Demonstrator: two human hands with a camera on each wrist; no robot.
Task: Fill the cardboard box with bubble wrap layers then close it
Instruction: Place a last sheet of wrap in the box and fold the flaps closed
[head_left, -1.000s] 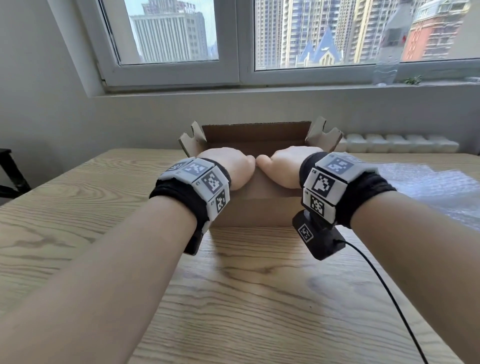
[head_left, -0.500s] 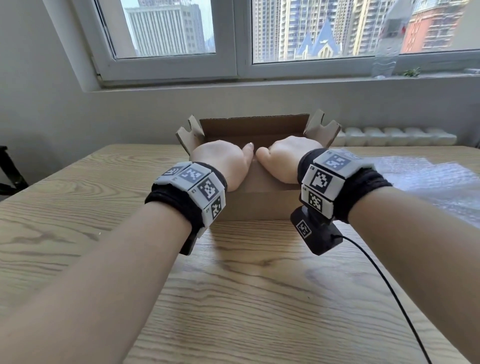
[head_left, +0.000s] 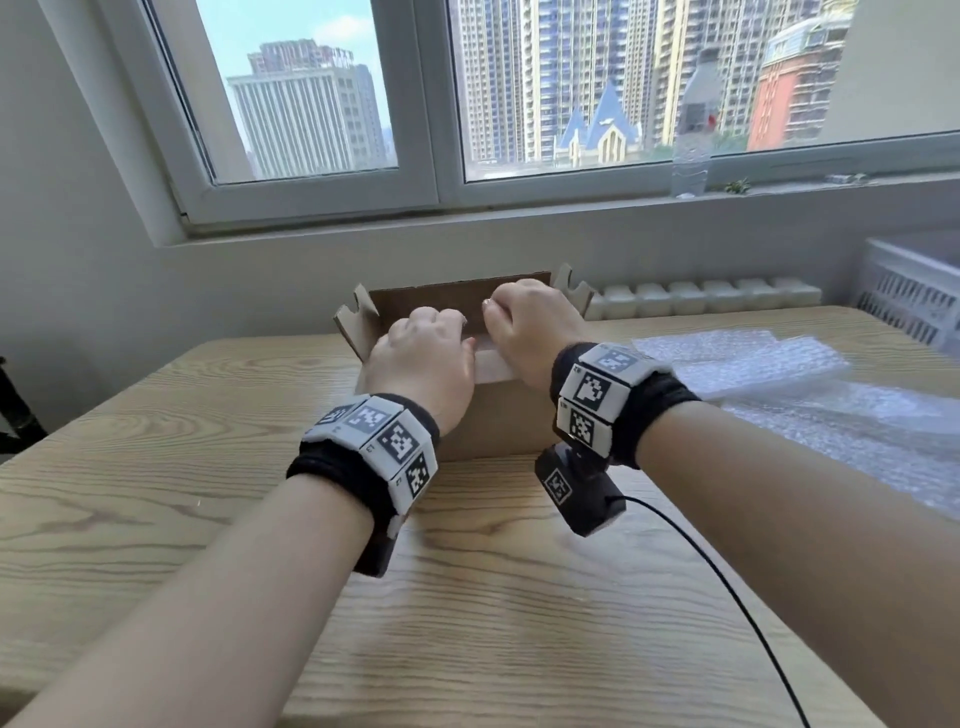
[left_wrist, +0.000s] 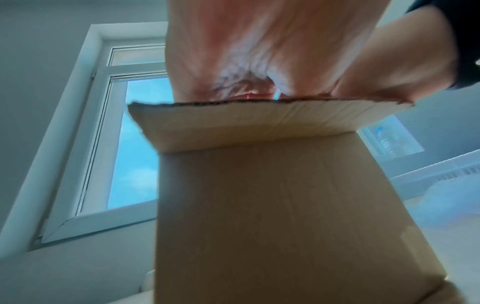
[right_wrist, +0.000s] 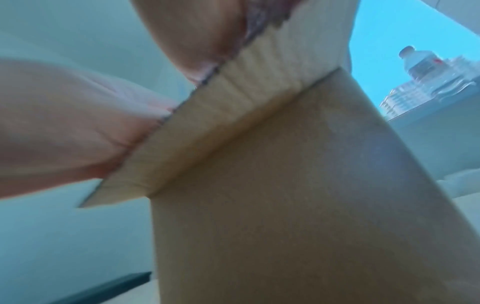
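Gripping the cardboard box's (head_left: 488, 415) near flap (left_wrist: 259, 121), left hand (head_left: 421, 364), right hand (head_left: 530, 332), wrist views alone showing its underside.

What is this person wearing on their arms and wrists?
Bare forearms, no sleeves. Each wrist carries a black fabric band ringed with white blocks printed with black square markers. A small black camera unit hangs under each; a thin black cable trails from the right.

I see two bare forearms, no sleeves; each wrist wears a black fabric band (head_left: 660, 400) ringed with white square tiles (head_left: 397, 441) printed with black pixel-pattern markers. A small black camera block (head_left: 579, 491) hangs under the right wrist, bearing its own marker; a thin black cable (head_left: 727, 587) trails from it.
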